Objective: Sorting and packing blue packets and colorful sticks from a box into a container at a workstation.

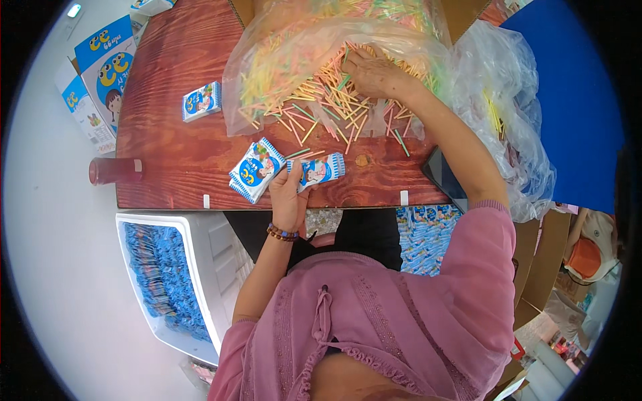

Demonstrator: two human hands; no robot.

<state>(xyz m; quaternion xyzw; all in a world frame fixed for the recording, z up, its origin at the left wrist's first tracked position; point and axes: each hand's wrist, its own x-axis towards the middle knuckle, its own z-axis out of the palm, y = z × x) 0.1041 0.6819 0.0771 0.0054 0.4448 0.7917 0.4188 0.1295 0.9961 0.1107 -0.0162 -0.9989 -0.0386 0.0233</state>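
Blue-and-white packet [319, 171], near the front edge of the red-brown table [167, 154], is pinched by its left part in my left hand [287, 190]. Its long axis runs mostly left to right, slightly tilted, with the free crimped end pointing right and a little away from me. My right hand [376, 72] is up at the mouth of the clear plastic bag [235, 87], fingers bent down among the coloured sticks [348, 110]; I cannot tell whether they have closed on any.

Just left of my left hand, stacked packets [256, 170] crowd that side, their long axis slanting from upper right to lower left. Farther off lies a lone packet [200, 101], nearly level. Stray sticks spill over the table between the bag and my grip, pointing every way, and a few lie right along the packet's upper edge; whether I hold those too, I cannot tell.

A dark flat device [438, 170] sits partly beneath my right forearm, with a crumpled bag [498, 80] beyond it. Over on my left are a reddish bottle [115, 171], lying sideways, and, below the table edge, a white tub [217, 260] full of packets.
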